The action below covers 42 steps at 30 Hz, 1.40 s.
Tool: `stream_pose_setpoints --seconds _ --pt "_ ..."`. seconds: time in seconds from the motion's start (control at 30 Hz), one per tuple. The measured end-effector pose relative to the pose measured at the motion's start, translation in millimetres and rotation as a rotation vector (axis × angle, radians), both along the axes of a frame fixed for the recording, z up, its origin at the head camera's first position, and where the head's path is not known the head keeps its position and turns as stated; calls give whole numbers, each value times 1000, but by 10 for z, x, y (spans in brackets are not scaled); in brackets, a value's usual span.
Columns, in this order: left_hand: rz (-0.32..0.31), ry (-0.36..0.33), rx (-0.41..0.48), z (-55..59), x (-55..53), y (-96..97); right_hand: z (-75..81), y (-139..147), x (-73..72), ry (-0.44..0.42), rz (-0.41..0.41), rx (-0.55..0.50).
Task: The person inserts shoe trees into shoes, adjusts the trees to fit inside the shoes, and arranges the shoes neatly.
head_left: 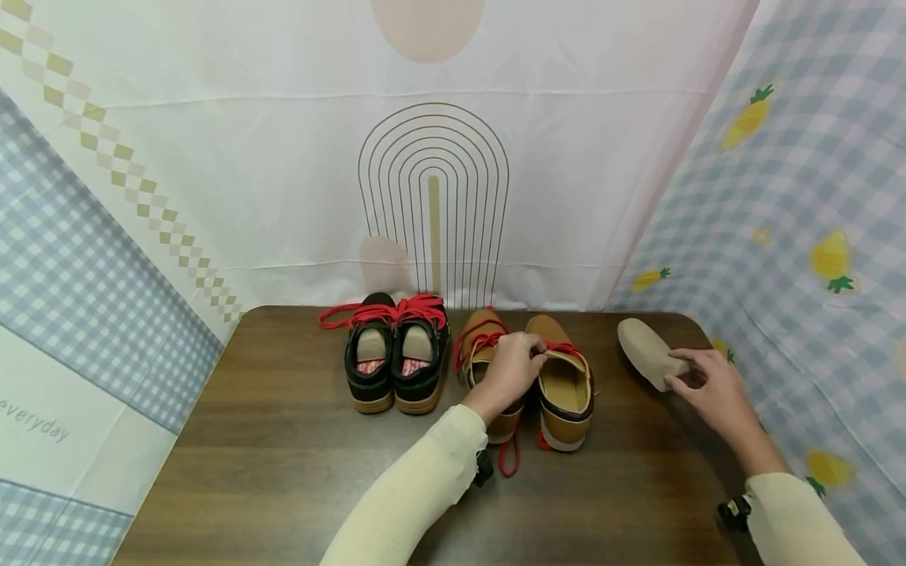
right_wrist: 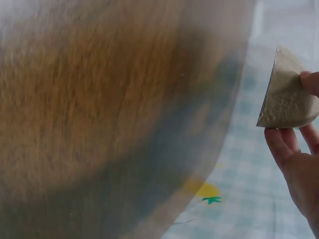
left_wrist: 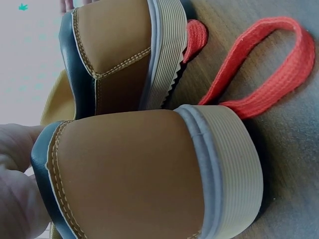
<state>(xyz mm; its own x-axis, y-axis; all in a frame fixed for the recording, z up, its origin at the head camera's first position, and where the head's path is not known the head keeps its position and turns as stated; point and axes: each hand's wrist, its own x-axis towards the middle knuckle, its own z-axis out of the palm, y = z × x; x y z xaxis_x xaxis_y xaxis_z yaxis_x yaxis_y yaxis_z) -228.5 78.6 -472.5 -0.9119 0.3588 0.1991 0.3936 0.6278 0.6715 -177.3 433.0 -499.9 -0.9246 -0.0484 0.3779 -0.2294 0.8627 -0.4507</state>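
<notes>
My left hand (head_left: pixel 511 363) reaches across the left shoe of a brown pair. Its thumb and fingertips pinch at the lace and tongue edge of the right brown shoe (head_left: pixel 568 420), whose mouth gapes wide. Partly under that hand is the left brown shoe (head_left: pixel 504 428); its heel (left_wrist: pixel 124 169) fills much of the left wrist view. My right hand (head_left: pixel 718 391) grips the near end of a beige moulded shoe insert (head_left: pixel 644 350) between thumb and fingers, at the table's right side. The insert's curved end (right_wrist: pixel 289 97) shows in the right wrist view.
A pair of black shoes (head_left: pixel 418 389) with red laces stands to the left, beige inserts inside. A red lace loop (head_left: pixel 510 460) trails behind the brown pair on the wooden table (head_left: pixel 283 472). Patterned cloth (head_left: pixel 566 181) hangs behind and at both sides.
</notes>
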Motion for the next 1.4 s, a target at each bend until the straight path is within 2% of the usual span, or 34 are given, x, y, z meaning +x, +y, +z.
stream_pose_setpoints --seconds 0.13,0.23,0.4,0.63,0.93,1.17,1.4 --pt "-2 -2 6 4 4 -10 37 -121 80 71 30 -16" --pt "-2 4 1 7 8 -4 80 -201 148 86 53 -57" --pt "3 2 -10 7 9 12 190 -315 262 66 90 -131" --pt "9 -9 -5 7 1 14 330 -442 371 42 123 -174" --pt "7 -1 0 2 0 19 440 -529 498 44 169 -177" --pt "6 8 -2 6 9 9 599 -604 565 15 236 -206" --pt "3 3 -3 17 16 11 767 -691 618 -3 301 -166"
